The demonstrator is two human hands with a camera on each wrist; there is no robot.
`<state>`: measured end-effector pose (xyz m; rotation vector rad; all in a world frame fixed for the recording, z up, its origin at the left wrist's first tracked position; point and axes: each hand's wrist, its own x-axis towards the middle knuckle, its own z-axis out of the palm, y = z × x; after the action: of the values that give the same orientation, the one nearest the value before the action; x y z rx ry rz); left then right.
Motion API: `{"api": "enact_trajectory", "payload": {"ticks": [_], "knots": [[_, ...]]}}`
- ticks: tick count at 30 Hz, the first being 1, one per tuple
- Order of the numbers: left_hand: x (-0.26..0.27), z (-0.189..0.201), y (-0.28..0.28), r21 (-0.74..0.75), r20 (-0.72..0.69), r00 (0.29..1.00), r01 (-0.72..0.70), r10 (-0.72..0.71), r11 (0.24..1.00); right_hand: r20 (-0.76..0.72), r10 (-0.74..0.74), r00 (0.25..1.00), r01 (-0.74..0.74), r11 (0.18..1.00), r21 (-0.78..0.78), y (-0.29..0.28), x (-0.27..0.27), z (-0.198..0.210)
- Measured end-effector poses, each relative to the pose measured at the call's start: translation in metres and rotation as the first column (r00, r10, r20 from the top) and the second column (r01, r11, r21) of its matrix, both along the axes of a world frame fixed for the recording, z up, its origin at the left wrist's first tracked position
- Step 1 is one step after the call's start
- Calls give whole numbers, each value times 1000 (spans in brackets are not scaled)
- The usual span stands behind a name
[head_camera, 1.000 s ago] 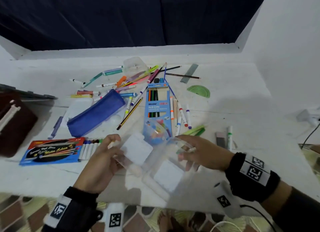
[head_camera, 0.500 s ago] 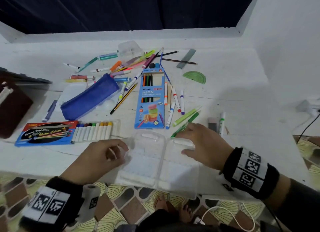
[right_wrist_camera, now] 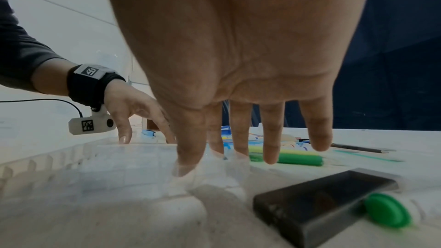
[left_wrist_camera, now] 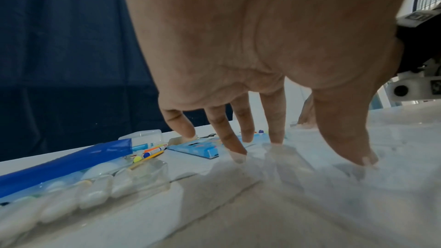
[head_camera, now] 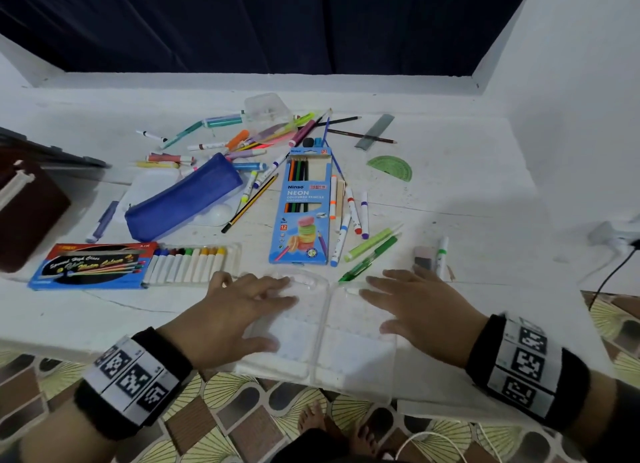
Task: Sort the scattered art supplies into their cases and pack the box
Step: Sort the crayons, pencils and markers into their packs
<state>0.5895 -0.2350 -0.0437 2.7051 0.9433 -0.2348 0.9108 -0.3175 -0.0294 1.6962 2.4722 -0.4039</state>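
The clear, hinged plastic case [head_camera: 322, 327] is lying opened flat at the near edge of the white table [head_camera: 450, 192], its two shallow halves side by side and part of it overhanging the edge. The left hand [head_camera: 239, 310] is pressing down on the left half and the right hand [head_camera: 419, 306] on the right half, both with fingers spread and nearly straight, gripping nothing. This is probably meant to hold the springy halves open and steady so supplies can be dropped in. In the wrist views the fingertips are touching the plastic, though the case is so transparent that its ridges, perhaps slots for pens, are hard to make out.

Just beyond the case, the loose felt-tip markers [head_camera: 353, 216] and green pens [head_camera: 370, 251] are lying within easy reach, likely the first things to go in. A blue cardboard box of coloured pencils [head_camera: 303, 206] is lying between them and a blue zip pouch [head_camera: 183, 196]. To the left, a tray of white oil-pastel sticks [head_camera: 192, 263] is sliding half out of its red-and-blue sleeve. A dark grey eraser block [right_wrist_camera: 319, 195] is sitting just beside the right hand. A dark brown box [head_camera: 27, 206] is waiting at the far left, presumably for final packing.
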Motion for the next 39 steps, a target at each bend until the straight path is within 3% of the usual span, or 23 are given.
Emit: {"api": "enact_trajectory", "payload": {"ticks": [7, 16, 21, 25, 27, 30, 32, 39], "knots": [[19, 4, 16, 177, -79, 996, 50, -37, 983, -1, -78, 997, 78, 995, 56, 29, 18, 4], [40, 13, 29, 232, -128, 992, 10, 21, 973, 5, -148, 989, 147, 987, 60, 57, 27, 2], [48, 18, 25, 251, -64, 997, -19, 36, 968, -156, -224, 962, 237, 969, 71, 52, 38, 9], [68, 20, 9, 226, -11, 999, 41, -39, 973, -285, -284, 916, 339, 925, 169, 25, 61, 10], [84, 21, 2, 208, -67, 993, 110, -98, 972, -224, -290, 930, 322, 939, 122, 11, 70, 8], [102, 20, 0, 56, -261, 958, 134, -115, 989, -11, -232, 973, 232, 972, -46, -4, 73, 1], [109, 19, 4, 37, -330, 934, 160, -139, 986, 83, -203, 976, 212, 971, -111, -11, 72, -3], [119, 18, 18, -5, -386, 909, 171, -160, 985, 150, -167, 975, 187, 974, -130, 3, 81, -1]]}}
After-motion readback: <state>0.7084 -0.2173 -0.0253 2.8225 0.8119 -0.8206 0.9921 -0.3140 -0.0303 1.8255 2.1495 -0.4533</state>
